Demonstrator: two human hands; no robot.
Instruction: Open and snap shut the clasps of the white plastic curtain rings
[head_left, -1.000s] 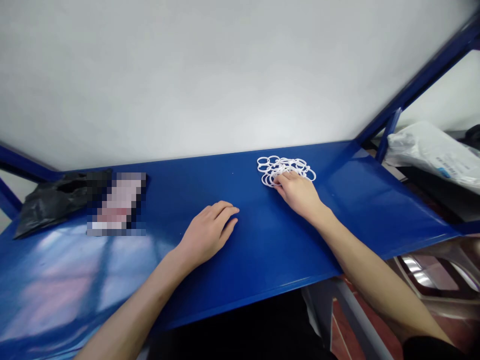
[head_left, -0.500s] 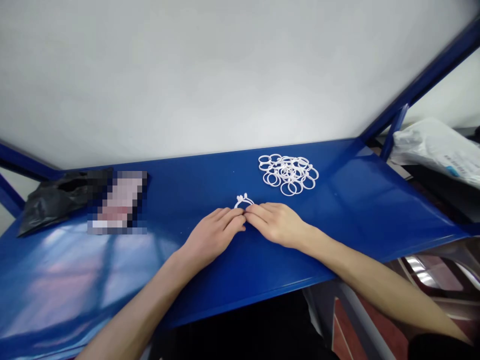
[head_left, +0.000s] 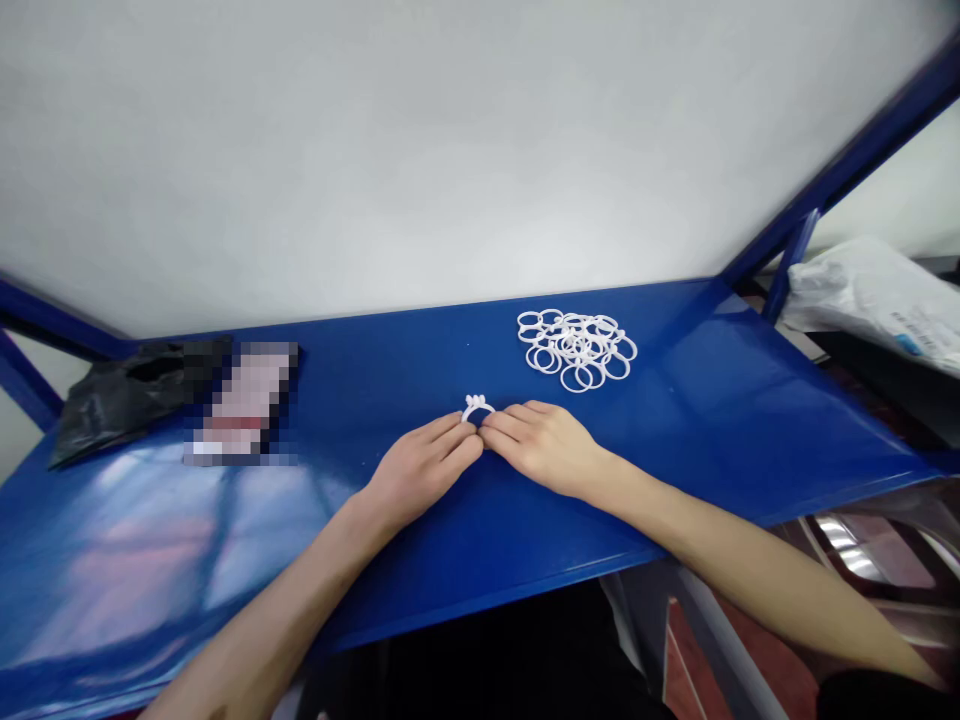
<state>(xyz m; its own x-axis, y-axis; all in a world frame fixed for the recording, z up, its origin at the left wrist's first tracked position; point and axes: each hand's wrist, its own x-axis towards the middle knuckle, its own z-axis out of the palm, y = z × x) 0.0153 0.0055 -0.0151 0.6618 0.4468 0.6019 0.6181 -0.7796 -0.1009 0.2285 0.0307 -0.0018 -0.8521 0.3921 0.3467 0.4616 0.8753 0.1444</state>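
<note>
My left hand (head_left: 427,462) and my right hand (head_left: 538,445) meet at the middle of the blue table, closed with fingertips together. Between them they pinch a small stack of thin white rings (head_left: 480,408). Small white knobs sit side by side on the rings' far edge, and my fingers cover the near part. How many rings are in the stack I cannot make out. Beyond my right hand lies a loose pile of white rings (head_left: 576,345) of the same kind, several of them overlapping flat on the table.
On the blue table's (head_left: 375,360) left side lie a black plastic bag (head_left: 112,400) and a blurred-out, pale flat object (head_left: 247,395). A white wall (head_left: 450,150) rises behind. Past the right edge is a white plastic bag (head_left: 877,300), beside a blue frame post (head_left: 791,265).
The rings between my hands have drawn closer together, their knobs now lined up. Both hands have shifted slightly left. The pile has not moved.
</note>
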